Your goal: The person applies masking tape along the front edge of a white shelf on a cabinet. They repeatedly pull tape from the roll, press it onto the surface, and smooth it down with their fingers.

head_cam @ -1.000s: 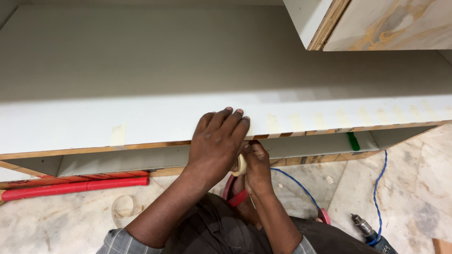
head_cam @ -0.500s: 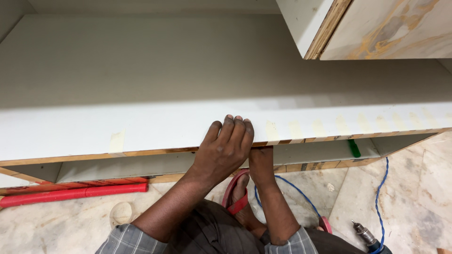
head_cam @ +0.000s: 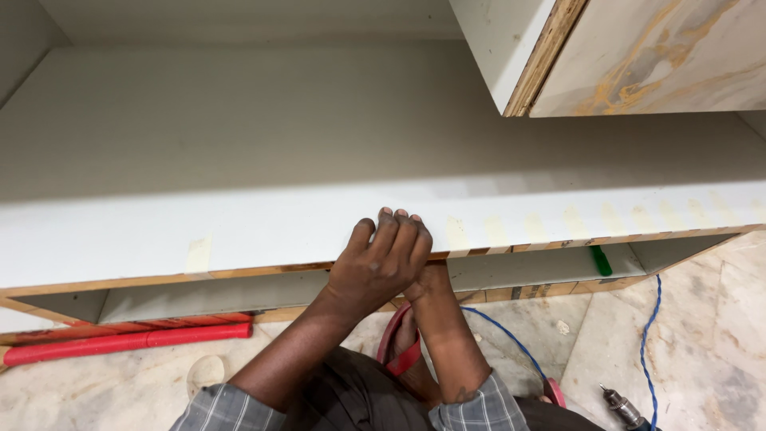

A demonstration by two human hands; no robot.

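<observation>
A long white shelf board (head_cam: 239,239) with a raw plywood front edge runs across the view. Short strips of pale tape (head_cam: 198,254) are stuck over that edge, several of them to the right of my hands. My left hand (head_cam: 381,259) lies palm down on the front edge, fingers together and curled onto the top face, holding nothing. My right hand (head_cam: 427,281) reaches up just under the edge behind the left hand. Only its wrist and heel show, and its fingers are hidden.
A red pipe (head_cam: 120,343) lies on the marble floor under the shelf at left. A tape roll (head_cam: 206,371), a red sandal (head_cam: 403,355), a blue cable (head_cam: 650,335), a drill (head_cam: 622,407) and a green object (head_cam: 600,260) are nearby. A cabinet panel (head_cam: 511,48) hangs upper right.
The left hand has slid a little right along the edge. The right hand, which showed a beige roll a second ago, has gone up behind the left hand, out of sight.
</observation>
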